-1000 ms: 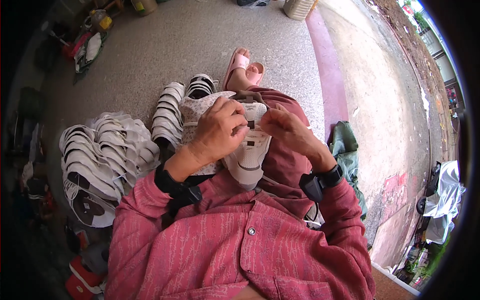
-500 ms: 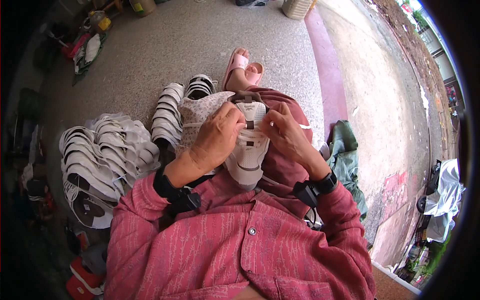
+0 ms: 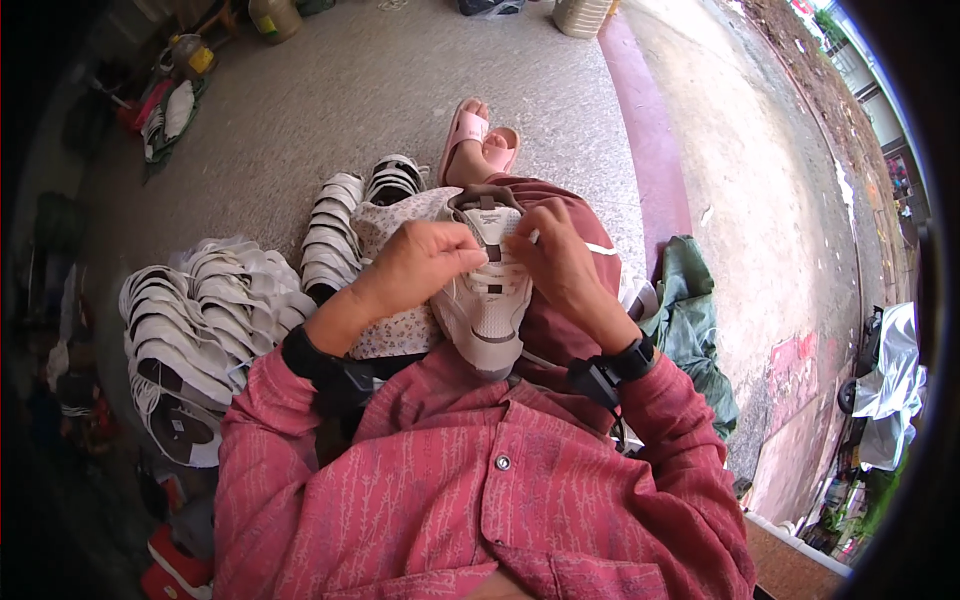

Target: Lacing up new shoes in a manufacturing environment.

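Note:
A white sneaker (image 3: 492,325) with a brown collar lies across my lap, its toe toward me. White shoelace (image 3: 492,270) crosses its lower eyelet rows, while the upper tongue is uncrossed. At the shoe's left edge my left hand (image 3: 425,262) is closed in a pinch, thumb and forefinger by the eyelets; what it grips is too small to make out. On the other side my right hand (image 3: 556,262) pinches beside the upper eyelets, a bit of white lace showing at its fingertips. Under the shoe and left hand lies a flower-patterned cloth (image 3: 395,330).
Stacked white sneakers (image 3: 170,325) fill the floor at my left, with another row (image 3: 330,225) ahead of them. A green cloth bundle (image 3: 688,310) lies to my right. Farther off stand a pale plastic container (image 3: 581,16) and a jug (image 3: 192,55). Silvery sheeting (image 3: 892,375) is at far right.
My left hand has drawn back left from the tongue, uncovering more of the shoe's left side and collar. My right hand has shifted slightly left and up, still pinched.

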A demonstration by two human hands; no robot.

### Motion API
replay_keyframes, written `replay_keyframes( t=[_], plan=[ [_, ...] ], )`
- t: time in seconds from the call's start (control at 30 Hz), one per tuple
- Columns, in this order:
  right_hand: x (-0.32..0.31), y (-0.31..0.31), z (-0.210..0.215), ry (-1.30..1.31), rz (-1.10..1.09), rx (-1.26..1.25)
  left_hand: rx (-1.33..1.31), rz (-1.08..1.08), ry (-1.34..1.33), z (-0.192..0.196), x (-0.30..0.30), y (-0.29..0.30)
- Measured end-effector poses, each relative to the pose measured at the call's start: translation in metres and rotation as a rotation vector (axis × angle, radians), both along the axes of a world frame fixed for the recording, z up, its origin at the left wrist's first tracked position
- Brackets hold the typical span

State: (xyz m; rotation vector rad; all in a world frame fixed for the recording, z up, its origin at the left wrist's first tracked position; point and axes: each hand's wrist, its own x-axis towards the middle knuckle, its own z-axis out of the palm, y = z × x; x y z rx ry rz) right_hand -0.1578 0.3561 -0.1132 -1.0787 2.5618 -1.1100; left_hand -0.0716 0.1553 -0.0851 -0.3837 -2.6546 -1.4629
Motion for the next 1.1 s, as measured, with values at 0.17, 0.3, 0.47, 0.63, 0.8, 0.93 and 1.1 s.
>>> replay_keyframes(
  t=[0.17,0.3,0.47,0.63,0.8,0.93,1.1],
  plan=[
    [0.003,0.04,-0.005,-0.326,-0.167,-0.272,1.192,0.025,-0.921,-0.031,0.006,-0.04],
    [0.012,0.049,-0.001,-1.177,-0.156,-0.413,1.673,0.04,-0.69,-0.042,0.027,-0.071],
    [0.007,0.034,-0.015,-1.57,-0.175,-1.018,1.634,0.162,-0.425,-0.044,0.07,-0.114],
    [0.009,0.039,-0.032,-1.555,-0.159,-1.123,1.186,0.489,-0.358,-0.039,0.103,-0.13],
    [0.015,0.068,-0.038,-1.407,-0.434,-1.144,0.994,0.617,-0.391,-0.052,0.114,-0.134],
    [0.009,0.094,-0.049,-1.393,-0.46,-1.303,0.662,0.686,-0.475,-0.05,0.12,-0.131],
    [-0.013,0.166,-0.067,-1.235,-0.69,-1.372,0.185,0.631,-0.405,-0.036,0.129,-0.148]
  ],
)
